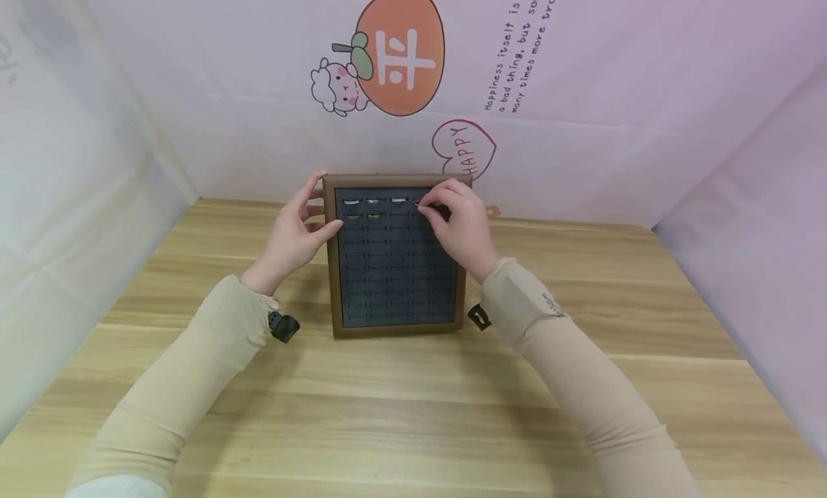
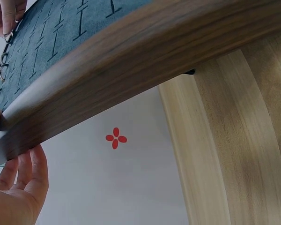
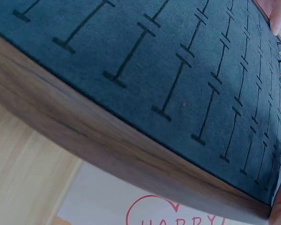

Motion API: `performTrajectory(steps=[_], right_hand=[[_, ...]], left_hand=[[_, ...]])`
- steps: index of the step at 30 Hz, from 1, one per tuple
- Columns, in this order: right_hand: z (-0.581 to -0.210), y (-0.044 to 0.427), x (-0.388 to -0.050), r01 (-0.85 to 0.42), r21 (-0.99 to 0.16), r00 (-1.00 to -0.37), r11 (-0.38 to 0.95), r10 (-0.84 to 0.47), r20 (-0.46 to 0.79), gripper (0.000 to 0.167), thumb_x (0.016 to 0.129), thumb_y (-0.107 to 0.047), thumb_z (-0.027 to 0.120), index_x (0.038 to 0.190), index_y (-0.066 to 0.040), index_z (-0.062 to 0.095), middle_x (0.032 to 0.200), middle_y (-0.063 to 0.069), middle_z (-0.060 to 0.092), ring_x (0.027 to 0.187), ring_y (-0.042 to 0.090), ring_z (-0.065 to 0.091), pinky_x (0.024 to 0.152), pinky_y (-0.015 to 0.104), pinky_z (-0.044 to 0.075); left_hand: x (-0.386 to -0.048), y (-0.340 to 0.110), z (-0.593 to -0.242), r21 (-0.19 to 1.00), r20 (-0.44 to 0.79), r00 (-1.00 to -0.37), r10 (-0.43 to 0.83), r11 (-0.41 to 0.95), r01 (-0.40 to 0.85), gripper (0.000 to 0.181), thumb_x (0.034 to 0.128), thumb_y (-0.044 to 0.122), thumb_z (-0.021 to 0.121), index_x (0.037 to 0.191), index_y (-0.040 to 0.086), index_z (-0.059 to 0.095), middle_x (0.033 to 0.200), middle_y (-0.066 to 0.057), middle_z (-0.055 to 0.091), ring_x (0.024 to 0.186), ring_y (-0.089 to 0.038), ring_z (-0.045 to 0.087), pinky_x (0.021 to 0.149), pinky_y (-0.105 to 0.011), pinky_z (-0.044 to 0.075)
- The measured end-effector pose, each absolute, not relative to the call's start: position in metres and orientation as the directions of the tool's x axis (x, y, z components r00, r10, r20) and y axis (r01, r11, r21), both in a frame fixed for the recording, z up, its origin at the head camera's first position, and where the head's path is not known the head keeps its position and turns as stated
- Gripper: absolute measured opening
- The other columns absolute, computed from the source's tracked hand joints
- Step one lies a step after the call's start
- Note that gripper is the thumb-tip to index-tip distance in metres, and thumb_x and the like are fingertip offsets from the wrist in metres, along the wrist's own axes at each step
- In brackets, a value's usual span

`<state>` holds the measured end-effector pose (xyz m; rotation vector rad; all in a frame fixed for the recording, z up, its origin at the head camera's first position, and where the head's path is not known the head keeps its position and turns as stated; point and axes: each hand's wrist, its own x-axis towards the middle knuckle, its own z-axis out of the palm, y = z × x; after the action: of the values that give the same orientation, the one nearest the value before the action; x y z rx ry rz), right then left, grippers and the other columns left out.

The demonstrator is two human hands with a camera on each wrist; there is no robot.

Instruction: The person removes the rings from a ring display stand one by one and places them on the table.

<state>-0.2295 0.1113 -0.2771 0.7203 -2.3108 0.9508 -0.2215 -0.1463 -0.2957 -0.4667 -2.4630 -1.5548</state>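
Note:
A wood-framed ring display board (image 1: 398,268) with dark blue-grey slotted padding stands propped on the table. My left hand (image 1: 293,232) grips its upper left edge, the thumb on the front and the fingers behind, as the left wrist view also shows. At the top right slots, my right hand (image 1: 460,222) pinches a small ring (image 2: 8,35) between thumb and forefinger, against the padding. Several rings sit in the upper two rows, among them a silver-looking ring (image 1: 352,202) and a gold-looking ring (image 1: 375,216). Whether the pinched ring is in its slot, I cannot tell.
The wooden table (image 1: 388,412) extends around the board and in front of it. Close behind hangs a pale printed backdrop (image 1: 258,125), and pale side walls (image 1: 743,232) flank the table. Black wrist-strap pieces (image 1: 283,327) hang at both sleeves.

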Motion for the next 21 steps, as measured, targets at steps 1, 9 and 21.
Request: performTrajectory(steps=[1,9,21], right_hand=[[-0.277,0.112,-0.23,-0.651,-0.468,-0.712,0.598,-0.27,0.648,0.006,0.086,-0.007,0.068,0.087,0.0,0.069,0.093,0.011,0.064,0.093,0.024,0.058,0.086,0.037,0.047],[-0.277,0.121,-0.225,-0.675,-0.5,-0.701,0.544,-0.26,0.664,0.006,0.084,-0.005,0.07,0.086,0.0,0.071,0.091,0.011,0.064,0.087,0.022,0.058,0.079,0.034,0.049],[-0.281,0.133,-0.216,-0.677,-0.493,-0.713,0.546,-0.323,0.622,0.005,0.083,-0.004,0.071,0.086,0.0,0.072,0.091,0.01,0.064,0.083,0.02,0.058,0.072,0.03,0.048]], left_hand=[[-0.222,-0.146,-0.295,0.842,0.323,-0.932,0.161,0.401,0.361,0.078,0.0885,0.002,0.063,0.151,0.024,0.022,0.14,-0.019,0.039,0.115,-0.036,0.052,0.098,-0.05,0.044],[-0.22,-0.145,-0.297,0.852,0.306,-0.938,0.163,0.394,0.346,0.078,0.0884,0.002,0.063,0.151,0.024,0.021,0.141,-0.018,0.038,0.116,-0.035,0.052,0.098,-0.05,0.044],[-0.222,-0.146,-0.297,0.845,0.333,-0.929,0.16,0.388,0.37,0.078,0.088,0.001,0.063,0.151,0.023,0.023,0.139,-0.019,0.039,0.115,-0.035,0.053,0.097,-0.049,0.046]])
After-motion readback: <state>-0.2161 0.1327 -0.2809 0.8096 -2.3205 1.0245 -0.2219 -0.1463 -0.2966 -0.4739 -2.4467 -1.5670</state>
